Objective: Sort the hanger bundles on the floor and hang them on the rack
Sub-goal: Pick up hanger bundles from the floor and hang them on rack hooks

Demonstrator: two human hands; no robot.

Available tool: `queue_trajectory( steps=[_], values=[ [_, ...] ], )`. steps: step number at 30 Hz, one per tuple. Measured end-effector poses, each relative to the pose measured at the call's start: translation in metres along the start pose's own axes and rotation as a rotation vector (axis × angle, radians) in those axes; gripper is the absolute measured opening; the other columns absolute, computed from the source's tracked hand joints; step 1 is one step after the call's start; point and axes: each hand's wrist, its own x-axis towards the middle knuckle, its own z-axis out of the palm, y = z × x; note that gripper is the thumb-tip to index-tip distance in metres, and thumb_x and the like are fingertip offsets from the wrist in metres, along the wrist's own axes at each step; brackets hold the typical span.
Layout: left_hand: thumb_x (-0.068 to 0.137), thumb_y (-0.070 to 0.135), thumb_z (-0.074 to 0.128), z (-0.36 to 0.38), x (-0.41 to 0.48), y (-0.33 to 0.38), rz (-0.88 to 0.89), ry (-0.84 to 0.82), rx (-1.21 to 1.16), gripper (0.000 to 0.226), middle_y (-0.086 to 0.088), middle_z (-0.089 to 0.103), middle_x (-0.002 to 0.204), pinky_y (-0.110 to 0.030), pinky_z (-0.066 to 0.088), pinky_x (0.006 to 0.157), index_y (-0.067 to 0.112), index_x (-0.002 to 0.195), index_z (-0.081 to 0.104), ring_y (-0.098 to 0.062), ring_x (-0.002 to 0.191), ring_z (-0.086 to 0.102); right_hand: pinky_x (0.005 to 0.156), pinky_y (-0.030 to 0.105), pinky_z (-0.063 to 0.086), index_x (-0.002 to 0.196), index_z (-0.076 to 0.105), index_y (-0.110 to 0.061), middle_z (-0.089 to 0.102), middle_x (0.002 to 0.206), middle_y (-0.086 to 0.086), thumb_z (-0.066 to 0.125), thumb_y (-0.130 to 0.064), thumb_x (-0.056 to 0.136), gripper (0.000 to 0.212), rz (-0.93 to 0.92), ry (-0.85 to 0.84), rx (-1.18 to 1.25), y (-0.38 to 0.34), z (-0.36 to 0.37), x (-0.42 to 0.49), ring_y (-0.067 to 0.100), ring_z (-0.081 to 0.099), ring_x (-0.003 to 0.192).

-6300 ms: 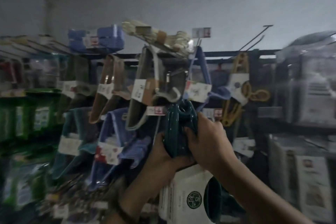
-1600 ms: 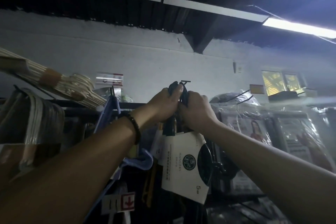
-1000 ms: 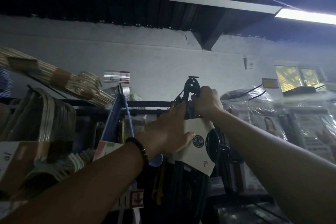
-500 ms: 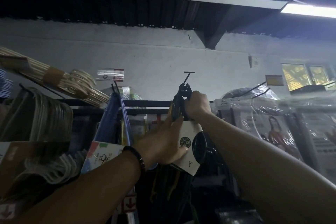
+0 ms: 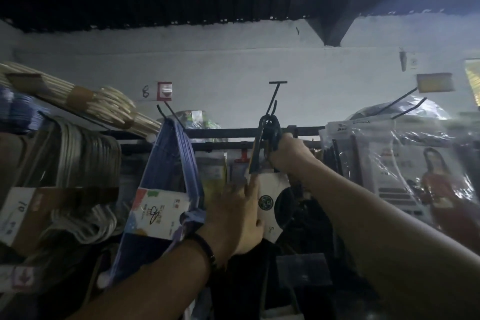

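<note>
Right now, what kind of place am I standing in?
Probably a shop's housewares aisle or stockroom: a display rack with peg hooks, labelled hanger bundles, and plastic-wrapped packaged goods.

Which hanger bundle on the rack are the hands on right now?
The dark bundle with the white card, on the middle peg; the blue bundle and cream bundle to its left hang untouched.

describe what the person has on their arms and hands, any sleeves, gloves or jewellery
Both forearms are bare in view, with no sleeves showing and no gloves. The left hand has a dark beaded bracelet around its wrist. The right hand shows no watch, ring or band that can be made out in the dim light.
</note>
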Motion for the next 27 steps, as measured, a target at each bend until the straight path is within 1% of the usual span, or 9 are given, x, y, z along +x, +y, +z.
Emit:
queue_trajectory(
  steps=[4, 6, 10, 13, 15, 16, 19, 24, 27],
  values=[
    [0.102, 0.049, 0.049, 0.0, -0.042, -0.004, 0.006, 0.15, -0.037, 0.064, 0.004, 0.041, 0.157, -0.041, 0.036, 0.114, 0.026, 0.159, 0.03, -0.022, 0.142, 0.037, 0.08, 0.047, 0.063, 0.15, 0.031, -0.006, 0.061, 0.11, 0.011, 0.06, -0.029, 0.097, 0.064, -0.058, -0.043, 0.09, 0.014, -0.007, -0.04, 0.031, 0.068, 0.096],
    [0.1, 0.054, 0.05, -0.005, -0.075, -0.01, -0.002, 0.158, -0.094, 0.051, 0.011, 0.049, 0.144, -0.034, 0.04, 0.109, 0.032, 0.146, 0.047, -0.016, 0.133, 0.042, 0.075, 0.049, 0.063, 0.137, 0.039, -0.011, 0.066, 0.105, 0.009, 0.058, -0.038, 0.095, 0.053, -0.148, 0.02, 0.033, 0.017, -0.015, -0.073, 0.029, 0.069, 0.089],
    [0.1, 0.062, 0.053, -0.02, -0.15, -0.042, -0.058, 0.048, -0.136, 0.028, 0.02, 0.047, 0.121, -0.03, 0.049, 0.097, 0.043, 0.119, 0.057, -0.01, 0.113, 0.047, 0.064, 0.033, 0.052, 0.104, 0.062, -0.023, 0.068, 0.098, 0.0, 0.06, -0.042, 0.095, 0.021, -0.349, 0.086, -0.021, 0.001, -0.022, -0.152, 0.021, 0.064, 0.081],
    [0.099, 0.063, 0.055, -0.042, -0.219, -0.08, -0.204, -0.07, -0.203, 0.022, 0.02, 0.052, 0.105, -0.025, 0.054, 0.082, 0.042, 0.105, 0.059, -0.007, 0.092, 0.056, 0.06, 0.035, 0.057, 0.084, 0.064, -0.028, 0.067, 0.082, -0.01, 0.053, -0.049, 0.094, 0.026, -0.478, 0.046, 0.084, -0.033, -0.006, -0.222, 0.011, 0.064, 0.07],
    [0.098, 0.06, 0.058, -0.056, -0.275, -0.105, -0.307, -0.168, -0.234, 0.018, 0.021, 0.055, 0.099, -0.021, 0.052, 0.075, 0.043, 0.099, 0.062, -0.005, 0.086, 0.059, 0.056, 0.019, 0.052, 0.086, 0.065, -0.031, 0.067, 0.08, -0.013, 0.059, -0.045, 0.098, 0.02, -0.503, -0.1, 0.171, -0.063, 0.021, -0.273, 0.001, 0.064, 0.069],
    [0.097, 0.06, 0.057, -0.064, -0.308, -0.115, -0.356, -0.214, -0.209, 0.018, 0.022, 0.056, 0.094, -0.02, 0.05, 0.073, 0.043, 0.096, 0.062, -0.004, 0.084, 0.06, 0.057, 0.019, 0.052, 0.089, 0.066, -0.031, 0.069, 0.081, -0.013, 0.061, -0.043, 0.099, 0.017, -0.532, -0.177, 0.204, -0.078, 0.039, -0.301, 0.001, 0.065, 0.071],
    [0.087, 0.059, 0.059, -0.076, -0.42, -0.153, -0.52, -0.295, -0.078, 0.022, 0.014, 0.064, 0.087, -0.025, 0.05, 0.064, 0.036, 0.085, 0.059, -0.008, 0.081, 0.068, 0.071, 0.04, 0.058, 0.095, 0.064, -0.029, 0.074, 0.088, -0.007, 0.061, -0.047, 0.098, 0.018, -0.626, -0.394, 0.252, -0.128, 0.113, -0.388, 0.013, 0.069, 0.081],
    [0.093, 0.058, 0.054, -0.094, -0.623, -0.199, -0.87, -0.607, 0.001, 0.034, 0.008, 0.07, 0.115, -0.033, 0.055, 0.083, 0.035, 0.116, 0.064, -0.02, 0.11, 0.068, 0.068, 0.049, 0.057, 0.095, 0.053, -0.031, 0.064, 0.085, -0.004, 0.054, -0.05, 0.101, 0.02, -0.75, -0.903, 0.277, -0.217, 0.226, -0.573, 0.021, 0.062, 0.074],
    [0.099, 0.056, 0.054, -0.102, -0.75, -0.216, -1.046, -0.769, -0.005, 0.036, 0.003, 0.068, 0.116, -0.037, 0.056, 0.088, 0.03, 0.123, 0.062, -0.027, 0.11, 0.067, 0.068, 0.045, 0.057, 0.095, 0.05, -0.036, 0.062, 0.089, -0.005, 0.052, -0.05, 0.1, 0.015, -0.864, -1.18, 0.271, -0.261, 0.27, -0.693, 0.018, 0.063, 0.077]
  ],
)
